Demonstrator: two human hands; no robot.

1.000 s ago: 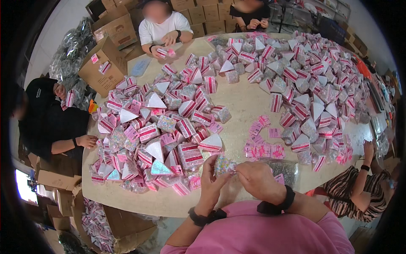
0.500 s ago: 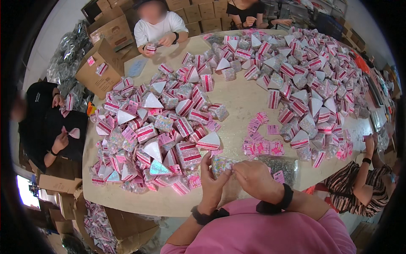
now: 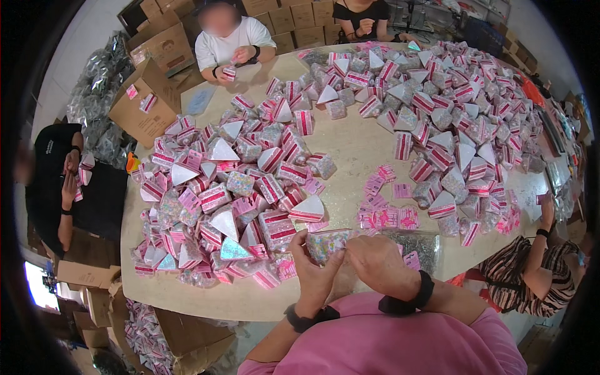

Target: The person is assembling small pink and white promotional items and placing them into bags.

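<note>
Both hands [image 3: 350,265] pinch crinkly clear pouch [image 3: 325,244].

The person in black at the left of the frame has raised a hand [image 3: 70,187] toward the face. The person's own hands have scarcely shifted on the clear packet [image 3: 325,244]

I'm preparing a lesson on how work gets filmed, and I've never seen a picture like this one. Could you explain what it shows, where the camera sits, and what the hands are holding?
There is no machine: a person works with bare hands. The camera sits on their head and looks down, and its fisheye lens bends the edges. The left hand and right hand together hold a small clear packet of speckled bits. The round table bears heaps of pink-and-white triangular packets and loose pink cards. Other people sit around it, with cardboard boxes behind.
</note>
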